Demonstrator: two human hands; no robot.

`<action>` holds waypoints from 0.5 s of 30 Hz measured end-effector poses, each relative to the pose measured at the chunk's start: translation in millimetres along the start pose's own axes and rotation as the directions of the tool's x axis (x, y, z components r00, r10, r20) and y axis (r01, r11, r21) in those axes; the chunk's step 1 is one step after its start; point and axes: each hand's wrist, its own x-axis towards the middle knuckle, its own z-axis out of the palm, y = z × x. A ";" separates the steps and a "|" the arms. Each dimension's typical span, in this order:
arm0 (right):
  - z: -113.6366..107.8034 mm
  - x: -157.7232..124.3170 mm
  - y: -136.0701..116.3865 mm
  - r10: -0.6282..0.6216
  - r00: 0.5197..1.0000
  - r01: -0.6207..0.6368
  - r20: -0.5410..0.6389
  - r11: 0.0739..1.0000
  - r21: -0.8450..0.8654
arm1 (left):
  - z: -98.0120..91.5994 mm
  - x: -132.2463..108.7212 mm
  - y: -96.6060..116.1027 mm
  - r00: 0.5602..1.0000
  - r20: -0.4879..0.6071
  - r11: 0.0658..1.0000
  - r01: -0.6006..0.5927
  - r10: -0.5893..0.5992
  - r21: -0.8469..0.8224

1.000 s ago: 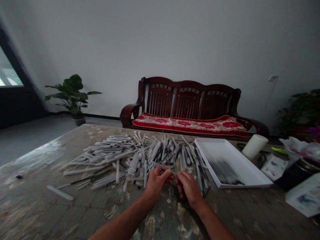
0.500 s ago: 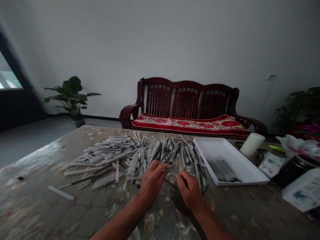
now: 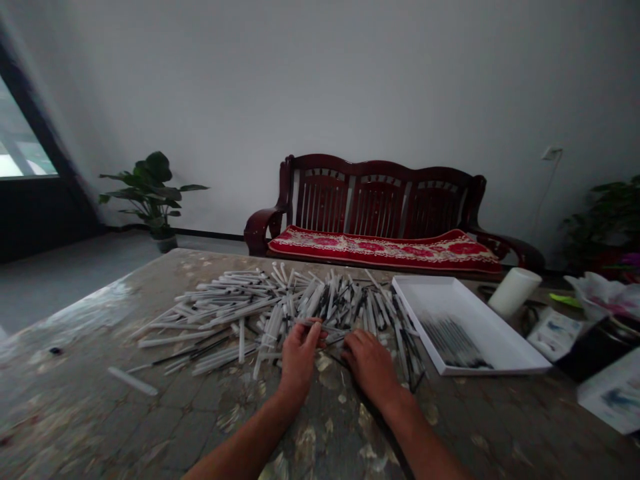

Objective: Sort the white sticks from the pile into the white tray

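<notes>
A loose pile of pale translucent tubes and thin black sticks [image 3: 235, 307], pen-like in shape, is spread over the table. At its front edge, my left hand [image 3: 299, 357] pinches a pale pen-like tube [image 3: 327, 327] between thumb and fingers. My right hand [image 3: 369, 365] is just to the right, its fingers curled downward by the pile. What those fingers hold, if anything, is hidden. To the right, a white shallow box [image 3: 500, 370] contains a row of thin dark-tipped sticks [image 3: 455, 340] lying side by side.
One pale tube [image 3: 133, 381] and a small black piece [image 3: 55, 351] lie apart on the left of the patterned table [image 3: 200, 427]. Beyond the box are a white roll [image 3: 515, 292] and a printed carton [image 3: 613, 393]. A wooden bench [image 3: 377, 200] stands behind the table.
My left hand has turned, with its fingertips now up by the pale tube. My right hand has shifted slightly left and its fingers curl lower. The view has moved slightly.
</notes>
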 end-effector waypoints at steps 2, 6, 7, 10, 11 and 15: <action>0.6 -1.4 2.6 -0.008 1.000 0.008 0.001 0.998 -0.054 | 0.9 0.4 -0.1 0.999 -0.006 0.998 0.047 -0.048 -0.046; 0.8 -4.8 14.9 0.083 0.996 -0.084 -0.011 0.995 -0.054 | 2.5 -1.2 1.6 0.995 0.001 0.991 0.097 -0.098 -0.097; 0.7 -5.6 18.2 0.110 0.994 -0.110 -0.020 0.993 -0.036 | 2.8 -1.6 1.9 0.994 0.004 0.989 0.107 -0.108 -0.103; -0.4 -7.5 25.2 0.144 0.988 -0.141 -0.055 0.989 0.046 | 3.8 -2.0 2.2 0.989 0.009 0.981 0.146 -0.146 -0.127; -1.0 -7.9 26.1 0.144 0.987 -0.138 -0.068 0.987 0.084 | 4.2 -2.0 2.1 0.987 0.008 0.977 0.159 -0.160 -0.141; -2.5 -8.6 23.1 0.138 0.980 -0.105 -0.140 0.970 0.218 | 5.6 -2.8 1.9 0.976 0.034 0.957 0.219 -0.216 -0.193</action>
